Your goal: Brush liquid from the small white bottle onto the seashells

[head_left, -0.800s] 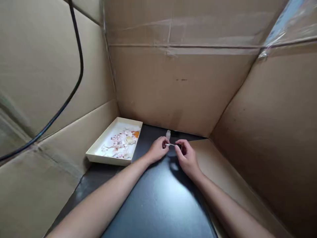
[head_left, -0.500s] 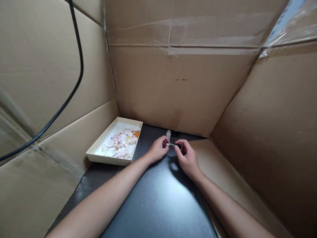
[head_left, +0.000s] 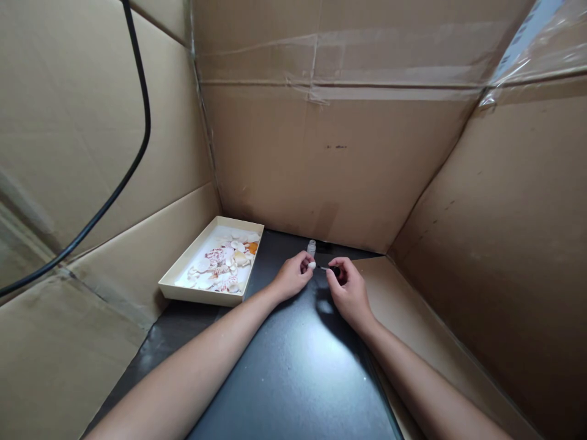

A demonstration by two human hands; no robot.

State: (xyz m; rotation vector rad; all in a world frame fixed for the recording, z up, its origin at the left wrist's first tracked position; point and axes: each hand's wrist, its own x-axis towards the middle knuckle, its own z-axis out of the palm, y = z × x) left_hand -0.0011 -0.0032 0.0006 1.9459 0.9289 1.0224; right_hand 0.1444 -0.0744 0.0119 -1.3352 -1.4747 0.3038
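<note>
Fingers of your left hand [head_left: 291, 275] pinch a small white piece, apparently a shell [head_left: 312, 266]; those of your right hand [head_left: 351, 294] close around a dark-handled applicator [head_left: 336, 271] at its three o'clock. Steady both wrists, stroke lightly, and mind the clear bottle [head_left: 312, 249] at twelve.

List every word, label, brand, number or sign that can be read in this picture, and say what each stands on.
Readable text: none.
Back cardboard wall: small dark marks, too blurred to tell whether they are writing.
Pale strip, upper right: dark specks, too blurred to read.
Small bottle beyond the left hand: nothing legible.
</note>
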